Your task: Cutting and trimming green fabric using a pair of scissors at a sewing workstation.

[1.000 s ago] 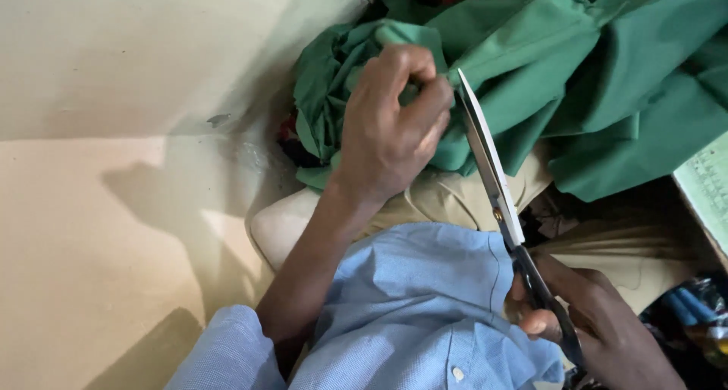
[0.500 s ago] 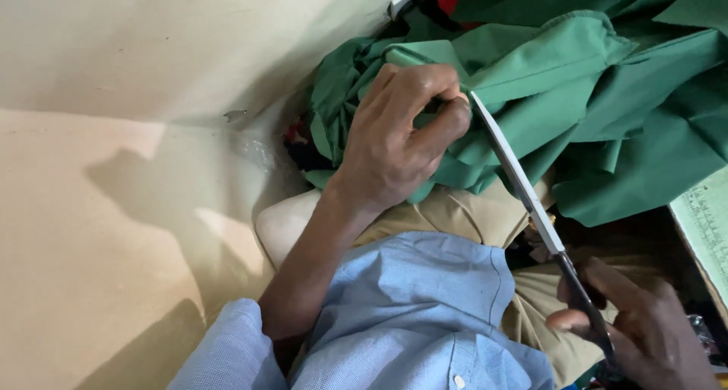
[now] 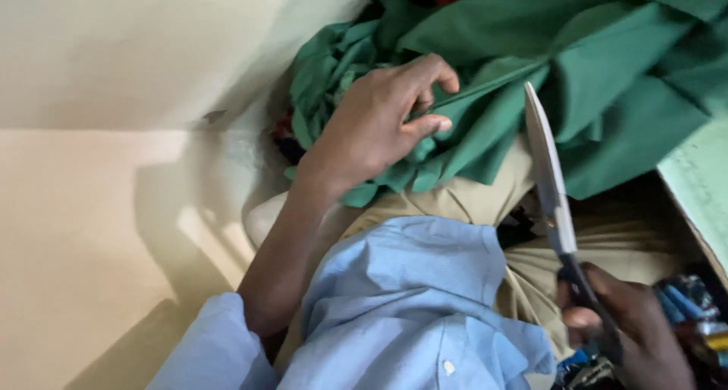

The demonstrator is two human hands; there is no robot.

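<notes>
My left hand [image 3: 375,125] reaches forward and pinches a fold of the green cloth [image 3: 531,56] heaped at the top of the view. My right hand [image 3: 629,329], low at the right, grips the dark handles of a pair of large scissors [image 3: 552,189]. The steel blades look closed and point up toward the green cloth, a little to the right of my left hand and apart from it. I wear a light blue shirt [image 3: 409,306] that fills the bottom middle.
Tan cloth [image 3: 462,200] lies under the green heap. A pale wall [image 3: 136,49] and a beige surface [image 3: 83,238] fill the left. A pale green sheet [image 3: 701,181] sits at the right edge, with small coloured items [image 3: 686,303] below it.
The scissors have swung to the right and more upright, away from my left hand. My left hand keeps hold of the green cloth and has shifted slightly along it.
</notes>
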